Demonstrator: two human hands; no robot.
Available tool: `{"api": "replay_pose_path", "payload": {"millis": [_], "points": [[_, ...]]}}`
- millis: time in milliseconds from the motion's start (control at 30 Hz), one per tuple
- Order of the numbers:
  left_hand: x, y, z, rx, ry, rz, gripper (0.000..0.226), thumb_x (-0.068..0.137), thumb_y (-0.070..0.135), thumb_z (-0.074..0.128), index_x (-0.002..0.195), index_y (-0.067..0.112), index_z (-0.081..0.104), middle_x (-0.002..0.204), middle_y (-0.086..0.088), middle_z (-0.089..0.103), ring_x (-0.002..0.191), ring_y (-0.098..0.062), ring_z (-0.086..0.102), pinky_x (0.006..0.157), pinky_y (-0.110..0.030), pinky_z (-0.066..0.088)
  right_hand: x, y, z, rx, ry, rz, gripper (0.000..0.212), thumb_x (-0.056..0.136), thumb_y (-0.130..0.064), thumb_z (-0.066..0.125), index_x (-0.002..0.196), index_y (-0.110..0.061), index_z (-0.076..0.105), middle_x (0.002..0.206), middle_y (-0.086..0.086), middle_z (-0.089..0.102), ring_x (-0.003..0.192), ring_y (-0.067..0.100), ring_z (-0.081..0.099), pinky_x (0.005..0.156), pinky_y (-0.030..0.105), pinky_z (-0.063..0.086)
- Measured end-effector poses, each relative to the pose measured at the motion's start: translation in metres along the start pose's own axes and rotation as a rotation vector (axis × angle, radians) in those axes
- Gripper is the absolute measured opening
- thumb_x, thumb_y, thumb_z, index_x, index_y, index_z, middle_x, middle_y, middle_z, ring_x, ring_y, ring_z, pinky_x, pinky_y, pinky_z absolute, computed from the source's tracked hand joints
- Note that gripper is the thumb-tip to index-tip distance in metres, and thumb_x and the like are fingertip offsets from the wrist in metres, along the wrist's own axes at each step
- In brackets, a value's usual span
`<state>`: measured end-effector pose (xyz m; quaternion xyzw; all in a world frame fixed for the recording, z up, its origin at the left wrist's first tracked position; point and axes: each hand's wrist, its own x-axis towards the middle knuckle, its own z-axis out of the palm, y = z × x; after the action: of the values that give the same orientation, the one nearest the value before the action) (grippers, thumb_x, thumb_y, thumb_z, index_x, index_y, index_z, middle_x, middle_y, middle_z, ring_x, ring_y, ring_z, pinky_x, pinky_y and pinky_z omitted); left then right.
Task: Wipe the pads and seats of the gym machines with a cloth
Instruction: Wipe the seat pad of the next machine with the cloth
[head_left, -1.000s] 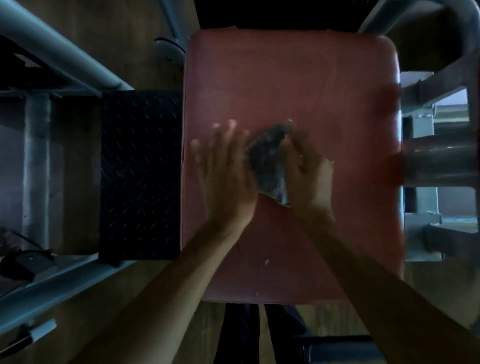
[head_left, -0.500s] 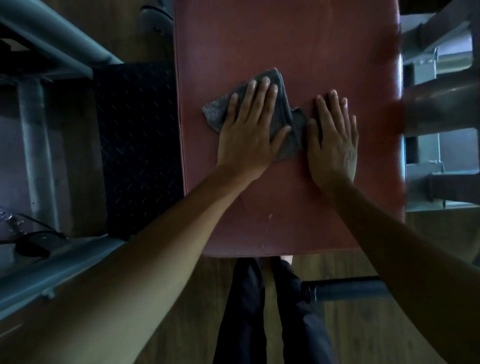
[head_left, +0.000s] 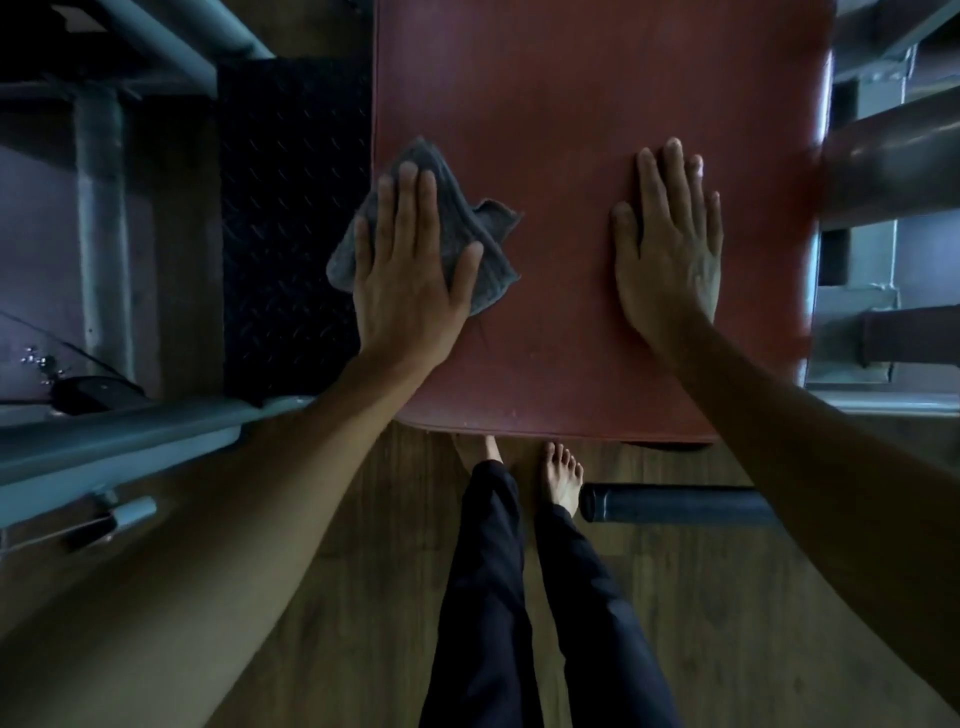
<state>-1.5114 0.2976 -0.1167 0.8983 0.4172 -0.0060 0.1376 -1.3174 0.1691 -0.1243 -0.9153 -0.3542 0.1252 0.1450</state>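
A red padded seat (head_left: 571, 104) of a gym machine fills the upper middle of the head view. A grey cloth (head_left: 483, 239) lies at the pad's left edge, partly hanging over it. My left hand (head_left: 410, 270) presses flat on the cloth with straight fingers. Flat on the bare pad near its right side rests my right hand (head_left: 670, 244), fingers straight and together, apart from the cloth.
A black checker-plate step (head_left: 291, 218) lies left of the pad. Grey steel frame tubes (head_left: 130, 441) run along the left; more tubes and a roller (head_left: 893, 161) stand at the right. A black foam handle (head_left: 675, 504) juts out below the pad beside my bare feet on wooden floor.
The cloth passed from under both hands to my left hand, which has slid it left to the pad's edge. My right hand came off the cloth and now lies flat further right.
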Motion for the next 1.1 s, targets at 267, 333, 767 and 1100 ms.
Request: {"api": "replay_pose_path", "payload": {"millis": [267, 333, 767, 1100], "points": [[-0.104, 0.023, 0.019, -0.005, 0.024, -0.248, 0.074, 0.104, 0.054, 0.021, 0.158, 0.006, 0.005, 0.167, -0.011, 0.002, 0.155, -0.024, -0.001, 0.126, -0.047, 0.003, -0.021, 0.007, 0.0, -0.025, -0.017, -0.05, 0.055, 0.106, -0.04, 0.023, 0.157, -0.022, 0.015, 0.165, 0.0, 0.008, 0.152, 0.018, 0.003, 0.122, 0.035, 0.0], [-0.128, 0.039, 0.027, -0.003, 0.033, -0.251, 0.074, 0.104, 0.052, 0.026, 0.158, 0.004, 0.009, 0.167, -0.013, 0.006, 0.155, -0.026, 0.001, 0.125, -0.049, 0.005, -0.022, 0.007, 0.001, -0.027, -0.008, -0.047, 0.055, 0.105, -0.04, 0.023, 0.157, -0.022, 0.015, 0.165, 0.0, 0.008, 0.152, 0.018, 0.002, 0.122, 0.034, -0.001], [-0.105, 0.068, 0.035, 0.015, 0.084, -0.295, 0.079, 0.103, 0.054, 0.032, 0.156, -0.001, 0.012, 0.165, -0.019, 0.009, 0.154, -0.029, 0.006, 0.126, -0.045, 0.004, -0.022, 0.006, 0.005, -0.028, 0.036, -0.036, 0.055, 0.105, -0.04, 0.023, 0.157, -0.022, 0.018, 0.165, 0.0, 0.011, 0.152, 0.019, 0.005, 0.122, 0.037, 0.001], [-0.114, 0.036, 0.029, 0.084, -0.049, 0.092, 0.073, 0.103, 0.055, 0.026, 0.158, 0.007, 0.015, 0.166, -0.01, 0.013, 0.154, -0.02, 0.006, 0.126, -0.038, 0.001, -0.022, 0.005, 0.005, -0.036, 0.049, -0.028, 0.055, 0.104, -0.04, 0.025, 0.156, -0.023, 0.02, 0.165, 0.0, 0.013, 0.152, 0.019, 0.007, 0.123, 0.037, 0.004]]}}
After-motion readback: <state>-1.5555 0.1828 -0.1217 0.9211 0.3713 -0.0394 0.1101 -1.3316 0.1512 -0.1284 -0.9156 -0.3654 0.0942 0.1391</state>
